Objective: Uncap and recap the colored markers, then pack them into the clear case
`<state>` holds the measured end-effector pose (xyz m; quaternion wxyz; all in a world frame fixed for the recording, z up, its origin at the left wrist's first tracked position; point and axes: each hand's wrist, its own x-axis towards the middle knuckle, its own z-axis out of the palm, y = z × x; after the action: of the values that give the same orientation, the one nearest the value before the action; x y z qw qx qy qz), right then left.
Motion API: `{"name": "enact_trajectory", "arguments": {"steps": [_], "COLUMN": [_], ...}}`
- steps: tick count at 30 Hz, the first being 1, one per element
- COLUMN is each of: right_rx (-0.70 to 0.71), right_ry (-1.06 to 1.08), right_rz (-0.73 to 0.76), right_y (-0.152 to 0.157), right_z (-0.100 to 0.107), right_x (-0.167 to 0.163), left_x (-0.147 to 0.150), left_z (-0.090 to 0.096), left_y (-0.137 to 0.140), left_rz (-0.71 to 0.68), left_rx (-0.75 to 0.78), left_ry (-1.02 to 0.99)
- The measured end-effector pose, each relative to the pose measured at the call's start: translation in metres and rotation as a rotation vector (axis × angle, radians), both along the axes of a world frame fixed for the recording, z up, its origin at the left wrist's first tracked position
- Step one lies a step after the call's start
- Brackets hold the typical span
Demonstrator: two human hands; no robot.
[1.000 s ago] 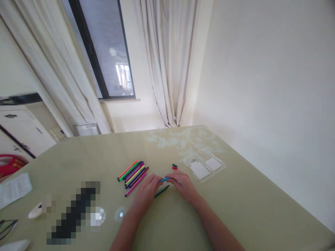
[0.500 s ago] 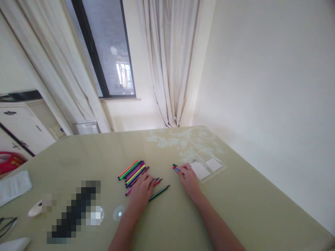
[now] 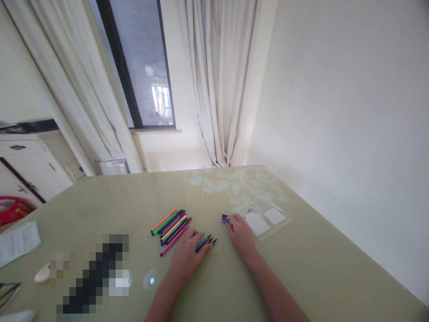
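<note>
My left hand [image 3: 188, 252] is closed over a few uncapped markers [image 3: 203, 244], whose dark tips point up and to the right past my fingers. Beside it, on the left, lies a slanted row of capped markers [image 3: 173, 227] in orange, green, purple, yellow, blue, dark red and pink. My right hand [image 3: 240, 232] rests on the table with its fingers closed on several short marker caps [image 3: 224, 218], green, red and blue, which stick out to the left of the fingertips. Just right of that hand lies an open clear plastic case [image 3: 264, 219] with white inserts.
The pale green table [image 3: 321, 277] meets the wall on the right. At left are a folded light cloth or packet [image 3: 20, 241], a white mouse-like object [image 3: 43, 272], a blurred-out dark item [image 3: 95, 277] and part of some glasses [image 3: 9, 290]. Curtains [image 3: 221, 80] hang behind.
My left hand has shifted right and slightly nearer, and the loose dark green marker is now gathered with the others under its fingers. The pink marker shows in full. My right hand has barely moved.
</note>
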<state>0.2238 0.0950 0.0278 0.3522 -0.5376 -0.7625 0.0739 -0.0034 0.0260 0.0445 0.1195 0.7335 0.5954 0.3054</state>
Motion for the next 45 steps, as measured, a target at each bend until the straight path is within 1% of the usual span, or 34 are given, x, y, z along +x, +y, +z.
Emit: {"name": "enact_trajectory", "arguments": {"steps": [2,4,6,7,10,13,16,19,23,28,33,37,40,45], "right_rx": [0.010,0.016,0.014,0.011,0.005,0.022,0.045,0.048,0.061,0.145,0.169,0.174,0.181,0.217], "right_ry": [0.017,0.037,0.061,0.070,0.079,0.052,0.001,-0.011,-0.013,0.004,-0.015,-0.014,-0.016,-0.016], "right_rz": [0.022,0.055,0.077,0.086,0.127,0.203,0.348,0.454,0.499,0.499,0.517,0.529,0.541,0.567], "right_y": [-0.002,-0.006,-0.011,-0.013,-0.018,-0.024,-0.030,-0.034,-0.032,-0.030,-0.033,-0.036,-0.039,-0.041], "right_z": [0.002,0.004,0.007,0.008,0.013,0.019,0.022,0.024,0.027,0.028,0.029,0.031,0.033,0.037], "right_x": [0.000,0.001,0.000,-0.001,-0.005,-0.011,-0.016,-0.018,-0.013,-0.007,-0.009,-0.012,-0.014,-0.013], "left_x": [-0.010,-0.022,-0.033,-0.037,-0.036,-0.021,0.000,0.014,0.019,0.020,0.021,0.021,0.021,0.020], "left_z": [-0.002,-0.005,-0.007,-0.008,-0.010,-0.010,-0.010,-0.009,-0.004,0.004,0.015,0.025,0.027,0.027], "left_y": [0.003,0.006,0.007,0.008,0.009,0.008,0.005,0.001,-0.001,-0.001,-0.006,-0.009,-0.010,-0.012], "left_rz": [0.156,0.317,0.416,0.430,0.376,0.217,0.028,-0.067,-0.097,-0.121,-0.113,-0.082,-0.062,-0.041], "left_rx": [0.065,0.116,0.121,0.109,0.067,0.064,0.097,0.110,0.053,-0.013,-0.084,-0.131,-0.122,-0.077], "left_ry": [0.027,0.102,0.189,0.225,0.265,0.213,0.151,0.168,0.180,0.170,0.204,0.271,0.319,0.337]}}
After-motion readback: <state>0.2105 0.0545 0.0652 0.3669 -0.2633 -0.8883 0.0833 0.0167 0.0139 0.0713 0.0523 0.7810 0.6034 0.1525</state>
